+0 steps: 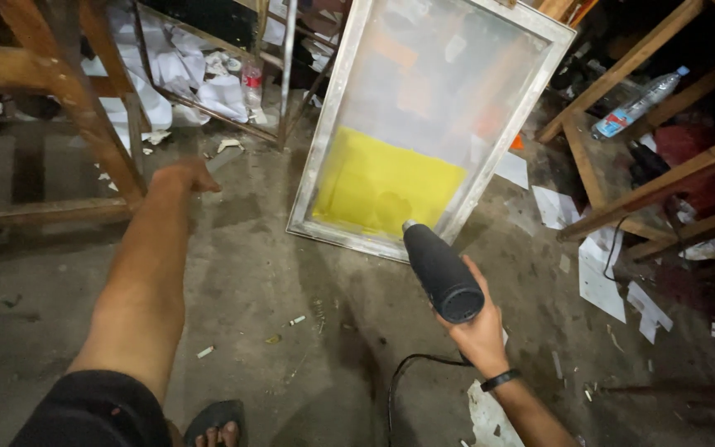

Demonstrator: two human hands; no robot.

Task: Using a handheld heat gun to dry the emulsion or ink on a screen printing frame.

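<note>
My right hand (477,327) grips a black hair dryer (439,269) by its handle, with the nozzle aimed at a metal-framed printing screen (328,132). The screen leans upright on the concrete floor and has a yellow coated patch (382,186) on its lower half. The nozzle tip sits just in front of the frame's lower edge. A black cord (407,364) runs from the dryer down to the floor. My left hand (185,176) hangs limp at the end of my outstretched arm, holding nothing, close to a wooden post (101,124).
Wooden table frames stand at left (35,70) and right (655,186). Crumpled white paper (167,70) lies behind the left frame, and loose sheets (602,277) lie at right. A plastic bottle (639,103) rests on a beam. My sandalled foot (217,426) is at the bottom.
</note>
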